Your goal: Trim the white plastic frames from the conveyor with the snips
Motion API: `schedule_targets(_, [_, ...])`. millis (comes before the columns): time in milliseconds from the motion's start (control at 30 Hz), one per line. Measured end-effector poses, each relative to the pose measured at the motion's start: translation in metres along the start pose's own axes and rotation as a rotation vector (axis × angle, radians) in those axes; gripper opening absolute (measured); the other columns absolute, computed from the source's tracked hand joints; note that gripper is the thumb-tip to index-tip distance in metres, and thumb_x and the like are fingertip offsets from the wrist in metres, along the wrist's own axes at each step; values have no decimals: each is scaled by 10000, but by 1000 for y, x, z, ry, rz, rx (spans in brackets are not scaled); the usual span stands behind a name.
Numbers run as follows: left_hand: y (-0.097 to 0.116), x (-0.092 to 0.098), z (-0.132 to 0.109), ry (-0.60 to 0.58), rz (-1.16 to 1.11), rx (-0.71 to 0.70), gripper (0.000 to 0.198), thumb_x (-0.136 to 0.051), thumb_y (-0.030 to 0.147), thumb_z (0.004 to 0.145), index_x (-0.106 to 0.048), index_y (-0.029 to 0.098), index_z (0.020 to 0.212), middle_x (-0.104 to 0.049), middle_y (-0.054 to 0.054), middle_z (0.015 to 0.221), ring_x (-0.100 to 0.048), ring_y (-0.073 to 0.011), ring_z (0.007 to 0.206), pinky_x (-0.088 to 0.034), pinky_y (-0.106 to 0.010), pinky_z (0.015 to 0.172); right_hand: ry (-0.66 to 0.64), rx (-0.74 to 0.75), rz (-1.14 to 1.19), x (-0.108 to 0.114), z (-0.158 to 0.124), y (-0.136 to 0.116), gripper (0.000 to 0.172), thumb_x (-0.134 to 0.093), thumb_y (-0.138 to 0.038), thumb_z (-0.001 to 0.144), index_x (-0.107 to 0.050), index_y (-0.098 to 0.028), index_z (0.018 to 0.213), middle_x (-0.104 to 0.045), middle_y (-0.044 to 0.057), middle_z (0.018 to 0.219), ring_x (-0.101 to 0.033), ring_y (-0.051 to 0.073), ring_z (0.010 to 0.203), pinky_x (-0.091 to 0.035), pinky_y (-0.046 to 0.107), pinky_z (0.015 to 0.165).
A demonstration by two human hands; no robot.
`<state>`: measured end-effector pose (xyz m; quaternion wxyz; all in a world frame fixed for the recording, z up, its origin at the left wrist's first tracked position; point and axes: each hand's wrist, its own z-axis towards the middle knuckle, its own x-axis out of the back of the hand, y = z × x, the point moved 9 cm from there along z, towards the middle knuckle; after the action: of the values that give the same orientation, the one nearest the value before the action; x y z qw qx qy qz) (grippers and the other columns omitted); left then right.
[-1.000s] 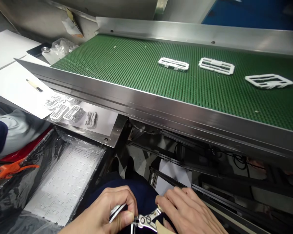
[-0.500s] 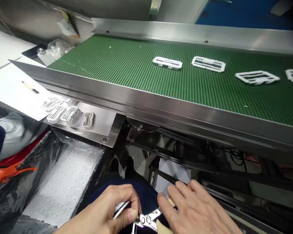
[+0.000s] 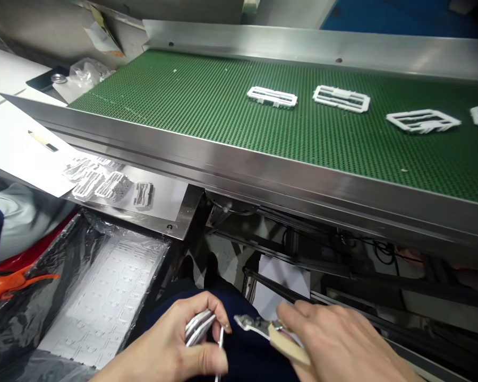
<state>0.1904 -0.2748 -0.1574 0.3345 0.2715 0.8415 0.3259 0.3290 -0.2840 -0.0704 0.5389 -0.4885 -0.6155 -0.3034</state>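
My left hand (image 3: 179, 339) is closed around several white plastic frames (image 3: 199, 328), stacked in its palm. One thin white piece (image 3: 221, 347) stands on edge between its thumb and fingers. My right hand (image 3: 334, 342) grips a pair of nippers (image 3: 258, 324) with cream handles, jaws pointing left. A small gap separates the jaws from the left hand and its pieces. Both hands are above my lap (image 3: 247, 350). Beyond them, white plastic frames like (image 3: 341, 99) lie spaced out on the green conveyor belt (image 3: 175, 101).
A metal rail (image 3: 239, 156) edges the belt. At left, a metal ledge (image 3: 179, 228) bears piled white parts (image 3: 111, 185), near paper with a knife (image 3: 43, 140). Below stands a plastic-lined bin (image 3: 103, 297) of flat white sheets, beside an orange-handled tool (image 3: 8, 285). Another person's sleeve (image 3: 16, 217) shows at far left.
The nippers have moved away from the white piece in my left hand, rightward and slightly up. My left thumb has straightened, and the stacked frames show more. The view has shifted slightly.
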Motion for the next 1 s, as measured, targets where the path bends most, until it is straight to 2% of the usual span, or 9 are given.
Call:
schedule_targets(67, [-7,3,3,10,-76,-8,457,-861,288,592,-542,204,908,-492,42,847,-392,-128,714,-305,-249,613,-116,-124,79,-14,-3,18,148,-529,-174,697,-574,-244,819,-627,-5,612,-584,194,469,-340,292,445])
schedule_targets(100, [-9,5,5,19,-91,-17,475,-873,280,577,-542,202,908,-493,42,857,-385,-123,709,-299,-249,611,-182,-187,115,-22,-5,25,83,-515,-183,738,-552,-246,778,-617,-10,608,-579,187,471,-327,284,440])
schedule_targets(200, [-15,9,11,1,-141,-35,433,-829,347,665,-566,174,962,-543,14,881,-406,-120,715,-309,-256,634,-302,-296,226,-46,-10,31,116,-471,-207,832,-491,-239,722,-601,-13,647,-582,171,542,-335,267,466])
schedule_targets(300, [-23,17,18,-6,-205,-33,431,-802,387,705,-624,142,1012,-649,-52,951,-506,-139,776,-365,-263,708,-231,-255,311,-59,-8,23,57,-513,-186,818,-527,-237,835,-605,-6,767,-597,176,684,-402,278,582])
schedule_targets(367, [-29,25,23,15,-290,-30,447,-779,418,728,-654,130,1046,-692,-109,1014,-569,-156,808,-406,-266,746,-118,-236,326,-60,-5,21,172,-544,-181,802,-548,-246,960,-608,6,864,-595,196,794,-419,321,710])
schedule_targets(433, [-33,32,28,22,-399,-32,456,-736,452,763,-671,116,1065,-711,-140,1001,-592,-151,760,-440,-245,696,-16,-246,329,-56,-1,22,250,-538,-180,810,-542,-252,1049,-600,17,916,-575,217,861,-394,367,783])
schedule_targets(500, [-32,34,30,-8,-486,-49,462,-681,475,802,-678,102,1074,-717,-149,955,-579,-132,687,-440,-210,604,25,-245,342,-51,4,21,242,-508,-178,836,-540,-239,1069,-586,28,913,-549,223,867,-372,386,794])
schedule_targets(700, [-23,11,22,-192,-563,-65,604,-702,515,769,-617,90,1189,-712,-178,943,-572,-120,655,-417,-170,561,-27,-127,367,-38,17,3,224,-470,-164,853,-561,-215,1051,-575,44,911,-524,210,851,-355,388,802])
schedule_targets(1000, [-35,1,19,-198,-624,-56,603,-702,526,763,-628,76,1157,-715,-202,925,-578,-112,619,-415,-158,541,-157,-122,399,-50,11,0,191,-467,-190,857,-547,-242,1022,-557,24,932,-508,218,913,-333,448,910])
